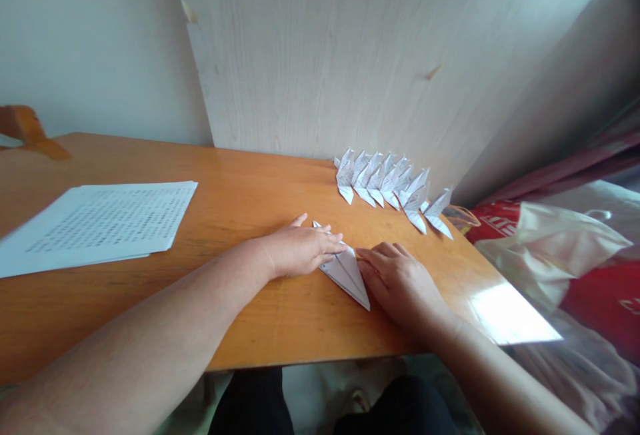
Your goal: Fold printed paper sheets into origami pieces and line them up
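Observation:
A folded piece of white printed paper point(350, 274), narrow and pointed at both ends, lies slantwise on the wooden table near its front edge. My left hand point(303, 248) rests flat across the upper part of it, fingers stretched out and thumb apart, covering some of the folds. At the paper's right edge is my right hand point(395, 278), with bent fingers closed together and the tips of thumb and index finger against the edge. Behind them, several folded paper pieces point(390, 178) with upright points stand in slanting rows.
A stack of printed sheets point(110, 222) lies on the left of the wooden table point(240, 202). A pale panel point(320, 55) rises along the back edge. Red and whitish bags point(555, 242) crowd the right side. An orange wooden piece point(30, 130) shows at far left.

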The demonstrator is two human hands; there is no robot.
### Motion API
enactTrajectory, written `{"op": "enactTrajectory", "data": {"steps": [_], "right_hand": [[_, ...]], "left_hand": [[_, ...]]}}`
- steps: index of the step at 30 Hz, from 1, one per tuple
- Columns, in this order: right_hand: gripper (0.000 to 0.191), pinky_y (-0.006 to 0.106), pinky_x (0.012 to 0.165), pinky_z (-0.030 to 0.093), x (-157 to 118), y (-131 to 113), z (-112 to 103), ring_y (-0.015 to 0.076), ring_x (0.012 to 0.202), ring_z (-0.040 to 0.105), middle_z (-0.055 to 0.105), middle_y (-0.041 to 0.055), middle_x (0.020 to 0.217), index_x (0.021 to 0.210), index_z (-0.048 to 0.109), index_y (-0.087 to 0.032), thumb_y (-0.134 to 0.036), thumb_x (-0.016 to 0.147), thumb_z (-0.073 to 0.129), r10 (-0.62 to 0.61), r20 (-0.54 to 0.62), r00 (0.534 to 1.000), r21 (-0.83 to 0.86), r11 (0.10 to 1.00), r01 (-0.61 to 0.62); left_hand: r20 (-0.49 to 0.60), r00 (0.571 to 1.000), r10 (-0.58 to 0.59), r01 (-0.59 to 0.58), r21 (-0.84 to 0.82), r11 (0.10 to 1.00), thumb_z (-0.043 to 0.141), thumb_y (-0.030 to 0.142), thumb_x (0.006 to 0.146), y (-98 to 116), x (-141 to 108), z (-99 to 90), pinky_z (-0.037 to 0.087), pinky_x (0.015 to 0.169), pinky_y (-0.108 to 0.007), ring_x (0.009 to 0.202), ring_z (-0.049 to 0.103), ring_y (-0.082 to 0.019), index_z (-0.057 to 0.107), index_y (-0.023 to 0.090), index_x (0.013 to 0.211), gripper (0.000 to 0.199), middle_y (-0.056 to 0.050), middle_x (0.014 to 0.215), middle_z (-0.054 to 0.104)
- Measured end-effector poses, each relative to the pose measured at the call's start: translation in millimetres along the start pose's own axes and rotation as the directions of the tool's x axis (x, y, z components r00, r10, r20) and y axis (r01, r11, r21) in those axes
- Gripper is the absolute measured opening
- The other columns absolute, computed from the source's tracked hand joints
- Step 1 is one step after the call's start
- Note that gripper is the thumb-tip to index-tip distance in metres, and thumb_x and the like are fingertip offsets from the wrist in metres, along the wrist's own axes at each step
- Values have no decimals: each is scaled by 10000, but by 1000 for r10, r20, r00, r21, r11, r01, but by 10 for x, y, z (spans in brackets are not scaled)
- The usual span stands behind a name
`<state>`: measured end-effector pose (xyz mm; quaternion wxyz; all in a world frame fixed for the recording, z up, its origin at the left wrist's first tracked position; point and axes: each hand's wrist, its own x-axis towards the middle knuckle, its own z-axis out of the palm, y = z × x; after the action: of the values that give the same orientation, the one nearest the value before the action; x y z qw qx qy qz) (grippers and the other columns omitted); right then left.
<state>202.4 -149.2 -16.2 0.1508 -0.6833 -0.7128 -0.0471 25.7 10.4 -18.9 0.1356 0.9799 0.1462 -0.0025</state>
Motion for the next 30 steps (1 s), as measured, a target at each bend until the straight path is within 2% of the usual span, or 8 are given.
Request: {"op": "enactTrajectory", "data": {"steps": [4, 6, 8, 10, 14, 20, 25, 30], "right_hand": [[370, 412, 1000, 483, -156, -67, -63, 237, 1181, 607, 674, 104, 1283, 1318, 621, -182, -262, 1015, 426, -120, -52, 991, 91, 988, 125], [421, 458, 1100, 423, -254, -130, -69, 248, 1328, 517, 590, 102, 1415, 1400, 556, -173, -295, 1012, 448, -198, 19, 980, 74, 978, 196], [467, 519, 1159, 353, -345, -185, -53, 260, 1395, 447, 516, 98, 1483, 1451, 499, -170, -322, 1012, 454, -240, 108, 965, 28, 971, 239], [487, 562, 1175, 316, -413, -218, -22, 271, 1413, 420, 476, 102, 1506, 1469, 474, -164, -328, 1010, 454, -239, 155, 959, -15, 970, 244], [534, 590, 1180, 290, -477, -226, 36, 282, 1428, 391, 421, 105, 1535, 1499, 429, -187, -370, 999, 479, -222, 159, 962, -37, 972, 231], [567, 596, 1182, 274, -489, -215, 50, 286, 1432, 383, 408, 94, 1544, 1525, 383, -244, -386, 990, 504, -217, 128, 968, -12, 975, 221], [565, 594, 1184, 274, -483, -209, 45, 281, 1448, 353, 369, 80, 1565, 1533, 367, -229, -417, 1009, 457, -215, 167, 962, -21, 975, 222], [564, 597, 1186, 271, -482, -195, 57, 281, 1450, 347, 378, 79, 1563, 1533, 367, -231, -422, 1009, 455, -213, 171, 962, -16, 976, 218]], "left_hand": [[3, 1000, -5, 5, -13, 1000, 399, 320, 1024, 26, 0, -22, 79, 1151, -666, 1462, 337, -296, 508, 409, 1406, 407, -10, 1554, 417], [22, 1000, -11, 11, -18, 1000, 392, 305, 1021, 29, -1, -37, 76, 1147, -676, 1471, 318, -291, 501, 410, 1412, 419, -12, 1563, 399], [46, 999, -16, 18, -33, 999, 383, 268, 1016, 14, -2, -48, 79, 1144, -683, 1481, 296, -283, 488, 418, 1419, 443, -4, 1570, 384], [60, 998, -13, 17, -62, 998, 381, 243, 1010, -20, -2, -54, 92, 1145, -682, 1486, 287, -274, 480, 429, 1421, 461, 8, 1571, 379], [74, 997, 1, 6, -107, 994, 376, 270, 1016, -116, -4, -60, 104, 1154, -661, 1489, 281, -258, 479, 433, 1417, 445, 18, 1570, 378], [96, 995, -19, 29, -104, 994, 390, 310, 1005, -225, -35, -115, 54, 1159, -656, 1497, 261, -240, 461, 433, 1428, 447, 24, 1577, 364], [146, 987, -64, 86, -149, 985, 323, 304, 1013, -284, -18, -128, 34, 1147, -685, 1514, 209, -237, 437, 439, 1439, 462, 47, 1594, 321], [73, 993, -94, 103, -138, 985, 313, 362, 1014, -316, 7, -105, 110, 1169, -631, 1493, 270, -237, 465, 394, 1436, 450, 20, 1575, 367]]}}
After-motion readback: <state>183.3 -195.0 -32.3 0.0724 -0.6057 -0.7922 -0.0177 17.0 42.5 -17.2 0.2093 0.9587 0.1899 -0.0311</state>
